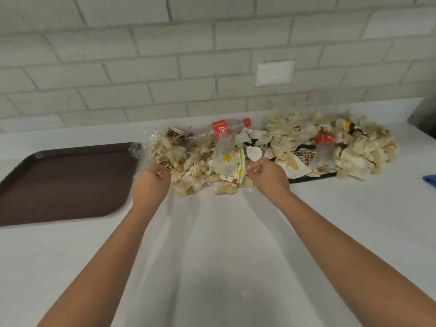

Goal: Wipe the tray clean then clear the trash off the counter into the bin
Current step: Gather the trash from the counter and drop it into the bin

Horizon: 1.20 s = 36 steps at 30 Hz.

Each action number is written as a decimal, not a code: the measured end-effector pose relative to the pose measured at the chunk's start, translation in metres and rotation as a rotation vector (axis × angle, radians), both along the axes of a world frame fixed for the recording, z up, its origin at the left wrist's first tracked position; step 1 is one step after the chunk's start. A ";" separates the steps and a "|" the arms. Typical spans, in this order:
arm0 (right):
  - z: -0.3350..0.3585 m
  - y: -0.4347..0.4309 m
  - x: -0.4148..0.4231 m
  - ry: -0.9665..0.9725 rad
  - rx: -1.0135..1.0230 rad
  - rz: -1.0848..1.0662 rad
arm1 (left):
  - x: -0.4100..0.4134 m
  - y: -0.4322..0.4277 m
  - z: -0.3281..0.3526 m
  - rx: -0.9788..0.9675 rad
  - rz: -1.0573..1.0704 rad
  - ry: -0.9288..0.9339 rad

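Left grip [153, 178]: fingers curled, clenched on the left rim of a thin whitish plastic bag [212, 232]; a scrap of spotted paper shows at the fingertips. It sits at the near left edge of the trash.

Right grip [266, 174]: fingers curled, pinching the right rim of the same bag, at the near middle of the trash.

Plastic bag: stretched between the two grips, with folds running from each one down toward the viewer. It lies over the near part of the surface.

Trash [236, 156]: a long heap along the back of the white surface [354, 208], close to the wall. It is mostly crumpled, stained paper napkins and wrappers. In it:
- bottle [226, 128], clear, red label and red cap, lying on its side at the back left
- second bottle [325, 147], clear, red label, toward the right
- patterned cup [174, 134], spotted print, at the left end
- yellow cup [344, 125], on its side at the back right
- white heart-shaped piece [253, 152], just beyond the right grip

Tray [66, 182]: dark brown, flat on the surface, left of the heap, with its right edge near the left grip. Nothing lies on its visible face.

Second tray [313, 177]: dark, mostly buried under the right half of the heap; only its near edge shows.

Blue cloth [429, 179]: on the surface at the far right edge, cut off by the frame.

Wall [141, 67]: pale brick-pattern tile, with a white cover plate [274, 73] above the heap.
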State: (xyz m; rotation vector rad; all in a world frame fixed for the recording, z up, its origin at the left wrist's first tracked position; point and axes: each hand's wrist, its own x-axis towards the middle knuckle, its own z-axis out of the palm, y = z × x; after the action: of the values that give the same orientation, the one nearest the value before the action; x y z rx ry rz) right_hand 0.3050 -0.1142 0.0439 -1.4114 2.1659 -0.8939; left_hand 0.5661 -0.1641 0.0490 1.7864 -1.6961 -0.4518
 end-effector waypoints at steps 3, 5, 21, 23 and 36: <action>-0.007 -0.027 0.004 -0.023 0.095 0.000 | 0.015 -0.042 -0.009 0.002 -0.004 -0.132; -0.015 -0.038 0.007 -0.041 0.157 0.026 | 0.019 -0.067 -0.017 0.097 -0.058 -0.269; -0.023 -0.043 -0.008 -0.108 -0.216 -0.096 | 0.022 -0.094 -0.043 0.299 -0.108 -0.444; -0.016 -0.038 -0.013 -0.053 -0.251 -0.108 | 0.023 -0.093 -0.038 0.266 -0.102 -0.458; 0.037 0.051 -0.078 -0.396 -0.598 -0.237 | -0.118 0.015 0.045 -0.053 -0.358 0.285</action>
State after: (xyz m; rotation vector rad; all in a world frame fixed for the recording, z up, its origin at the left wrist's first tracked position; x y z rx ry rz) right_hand 0.2271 -0.0630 0.0804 -1.0809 1.8556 -1.8500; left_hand 0.4483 -0.1493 0.0942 1.3081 -1.8015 -0.7672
